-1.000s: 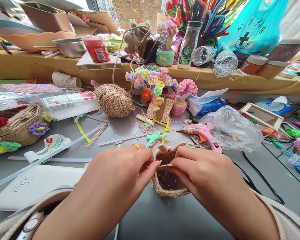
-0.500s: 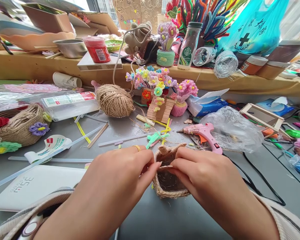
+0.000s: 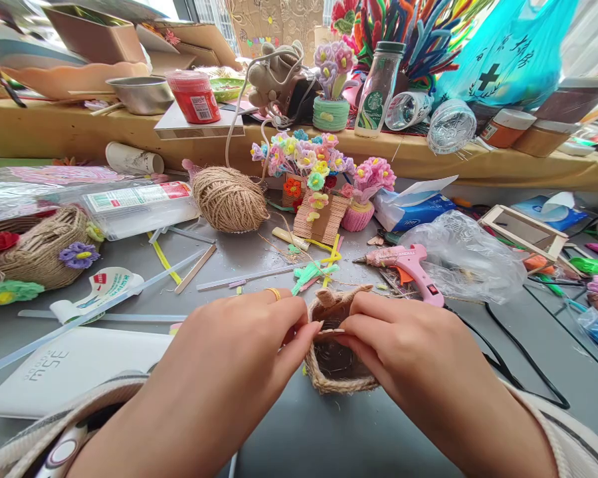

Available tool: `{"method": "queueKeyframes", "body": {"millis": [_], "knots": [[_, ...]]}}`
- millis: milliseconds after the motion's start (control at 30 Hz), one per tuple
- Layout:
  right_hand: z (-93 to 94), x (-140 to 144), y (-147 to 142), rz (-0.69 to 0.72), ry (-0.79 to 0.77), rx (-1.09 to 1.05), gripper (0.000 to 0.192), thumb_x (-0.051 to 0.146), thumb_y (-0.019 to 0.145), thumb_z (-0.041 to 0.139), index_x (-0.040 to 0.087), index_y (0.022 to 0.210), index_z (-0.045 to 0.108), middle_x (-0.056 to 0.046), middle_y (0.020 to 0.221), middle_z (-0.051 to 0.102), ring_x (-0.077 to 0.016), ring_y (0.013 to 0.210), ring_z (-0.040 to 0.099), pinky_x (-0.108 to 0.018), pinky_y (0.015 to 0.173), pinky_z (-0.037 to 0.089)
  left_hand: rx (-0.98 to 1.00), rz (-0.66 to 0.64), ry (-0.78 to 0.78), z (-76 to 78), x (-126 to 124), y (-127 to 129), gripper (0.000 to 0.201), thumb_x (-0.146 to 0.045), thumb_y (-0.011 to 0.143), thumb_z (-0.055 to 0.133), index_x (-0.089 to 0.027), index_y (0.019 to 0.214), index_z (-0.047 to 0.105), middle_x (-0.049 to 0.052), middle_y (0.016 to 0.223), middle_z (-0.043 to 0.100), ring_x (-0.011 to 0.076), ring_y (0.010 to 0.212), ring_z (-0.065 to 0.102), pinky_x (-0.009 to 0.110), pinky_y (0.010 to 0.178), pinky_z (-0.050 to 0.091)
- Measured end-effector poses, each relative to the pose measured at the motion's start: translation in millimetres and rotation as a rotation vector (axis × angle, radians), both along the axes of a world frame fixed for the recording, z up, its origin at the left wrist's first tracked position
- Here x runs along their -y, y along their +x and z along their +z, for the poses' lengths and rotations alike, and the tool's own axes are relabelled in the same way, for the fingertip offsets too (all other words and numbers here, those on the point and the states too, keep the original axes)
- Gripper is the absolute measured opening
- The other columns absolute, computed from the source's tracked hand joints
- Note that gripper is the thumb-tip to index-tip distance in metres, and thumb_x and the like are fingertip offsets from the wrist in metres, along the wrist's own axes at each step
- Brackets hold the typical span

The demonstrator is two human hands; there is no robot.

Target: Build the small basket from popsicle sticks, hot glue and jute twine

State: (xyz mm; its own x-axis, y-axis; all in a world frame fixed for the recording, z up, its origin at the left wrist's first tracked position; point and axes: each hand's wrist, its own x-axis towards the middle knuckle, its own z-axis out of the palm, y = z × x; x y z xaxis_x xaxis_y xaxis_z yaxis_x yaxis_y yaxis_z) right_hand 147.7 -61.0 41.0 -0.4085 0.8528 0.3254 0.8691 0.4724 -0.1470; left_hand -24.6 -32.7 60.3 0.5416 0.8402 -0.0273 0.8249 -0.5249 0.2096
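Note:
A small twine-wrapped basket (image 3: pixel 341 385) stands on the grey table between my hands, its opening facing up. Across that opening runs a thin wooden strip (image 3: pixel 329 332), pinched at both ends. My left hand (image 3: pixel 244 338) grips the strip's left end between thumb and finger. At the other end, my right hand (image 3: pixel 403 338) is closed on it, with its fingers partly over the basket's far right rim. A small twine-covered piece (image 3: pixel 331 297) shows at the back rim. Most of the strip's ends are hidden by my fingertips.
Beyond my right hand lies a pink glue gun (image 3: pixel 403 262) with a black cord. A ball of twine (image 3: pixel 230 199), pipe-cleaner flowers (image 3: pixel 303 156) and a tissue pack (image 3: pixel 416 206) sit further back. Clear glue sticks (image 3: pixel 90 305) and a white power bank (image 3: pixel 74 368) are at left.

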Motion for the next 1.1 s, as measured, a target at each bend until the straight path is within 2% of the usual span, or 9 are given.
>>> {"method": "queueKeyframes", "body": {"millis": [1100], "knots": [[-1.6,1.4,-0.6,-0.013,0.011,-0.006,0.009,0.014,0.069,0.063,0.021,0.064,0.063,0.005,0.062,0.057,-0.0113,0.054,0.054,-0.026,0.048,0.030,-0.041,0.038,0.015,0.4,0.0,2.0,0.025,-0.031,0.082,0.037,-0.024,0.065,0.054,-0.003,0.063,0.060,0.0166,0.053,0.054,0.027,0.047,0.031]]}}
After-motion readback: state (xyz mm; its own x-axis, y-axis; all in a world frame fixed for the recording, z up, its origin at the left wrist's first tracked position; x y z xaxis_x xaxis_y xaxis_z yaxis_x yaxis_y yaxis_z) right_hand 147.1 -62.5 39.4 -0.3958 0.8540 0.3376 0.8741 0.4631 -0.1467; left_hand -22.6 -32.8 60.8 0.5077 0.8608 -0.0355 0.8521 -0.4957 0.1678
